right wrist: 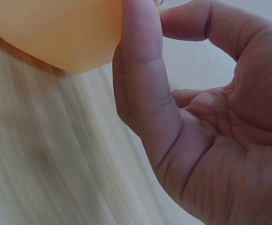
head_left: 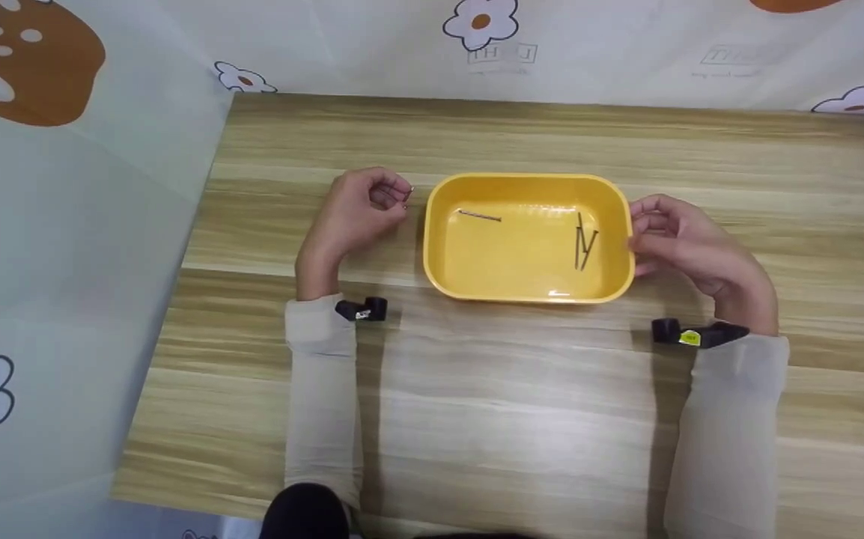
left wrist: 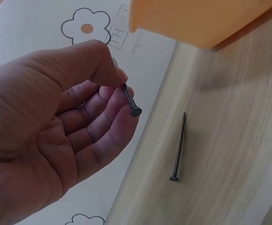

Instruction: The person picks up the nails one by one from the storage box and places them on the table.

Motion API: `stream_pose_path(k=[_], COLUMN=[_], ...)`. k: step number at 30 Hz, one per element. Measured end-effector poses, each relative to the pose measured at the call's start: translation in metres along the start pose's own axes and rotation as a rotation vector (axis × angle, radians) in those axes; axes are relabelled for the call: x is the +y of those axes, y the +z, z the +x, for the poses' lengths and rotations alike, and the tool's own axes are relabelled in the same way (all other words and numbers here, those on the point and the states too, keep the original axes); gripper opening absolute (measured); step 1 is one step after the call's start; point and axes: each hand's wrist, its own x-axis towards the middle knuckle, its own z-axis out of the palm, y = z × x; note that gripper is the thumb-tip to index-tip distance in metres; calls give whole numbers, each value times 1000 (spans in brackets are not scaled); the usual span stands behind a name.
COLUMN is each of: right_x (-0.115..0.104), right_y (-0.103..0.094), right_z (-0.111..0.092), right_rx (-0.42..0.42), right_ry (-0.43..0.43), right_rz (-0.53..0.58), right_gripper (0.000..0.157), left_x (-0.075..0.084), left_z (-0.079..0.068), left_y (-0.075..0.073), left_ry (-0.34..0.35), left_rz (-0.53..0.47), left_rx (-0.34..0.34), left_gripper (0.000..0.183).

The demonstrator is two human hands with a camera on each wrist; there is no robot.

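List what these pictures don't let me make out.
- Held nail, left wrist view: partly covered by the thumb of the left hand.
- Loose nail, head view: not visible, apparently hidden by that hand.
- Nails in the yellow tray, both wrist views: hidden by its walls.
- Right hand, right wrist view: one finger's end cut off by the top edge.
- Wall print, head view: too faint to read fully.

Pale glare across the tabletop [head_left: 522,427]
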Motion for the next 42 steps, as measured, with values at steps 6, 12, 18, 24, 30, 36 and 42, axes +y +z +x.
stream_pose_path(k=[6, 12, 18, 24, 30, 36, 42], right_x=[1, 1, 0, 0, 1, 1, 2], right_y=[0, 0, -1, -2, -1, 0, 0], right_z=[0, 1, 1, 1, 2, 2, 1], right_rx=[-7, -10, -1, -4, -11, -13, -3], right_ry=[-5, -1, -2, 4, -1, -3, -5], right_rz=[3, -4, 2, 7, 10, -25, 12], right_gripper=[32, 34, 34, 34, 34, 32, 32], left_x=[0, 2, 4, 4, 4, 2, 1], left_z=[0, -1, 0, 0, 0, 0, -1], left_y=[0, -1, -1, 0, 1, 1, 2], left_ry=[2, -7, -1, 6, 0, 4, -1], left_rz=[33, 91, 121, 135, 149, 176, 192], left_rx=[0, 2, 2, 0, -5, -5, -4], left_gripper=[26, 25, 25, 25, 25, 26, 26])
